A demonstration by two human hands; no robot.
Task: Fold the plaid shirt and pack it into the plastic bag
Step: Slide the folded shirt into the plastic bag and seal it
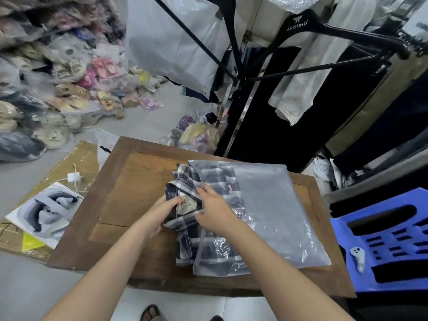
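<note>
A folded black-and-white plaid shirt [185, 242] lies on the wooden table [129, 188], partly inside a translucent plastic bag [273, 205] whose mouth faces left. The collar end with its label sticks out of the bag. My left hand [159, 214] grips the collar end from the left. My right hand [213, 212] rests on the bag's opening edge and the shirt, fingers spread and pressing down. The shirt's plaid shows through the plastic under my right hand.
A blue plastic stool [393, 239] with a small white controller [357, 256] stands at the right. Flattened cardboard and a printed box [44, 212] lie left of the table. Bagged slippers pile up at the far left; a clothes rack with hangers stands behind the table.
</note>
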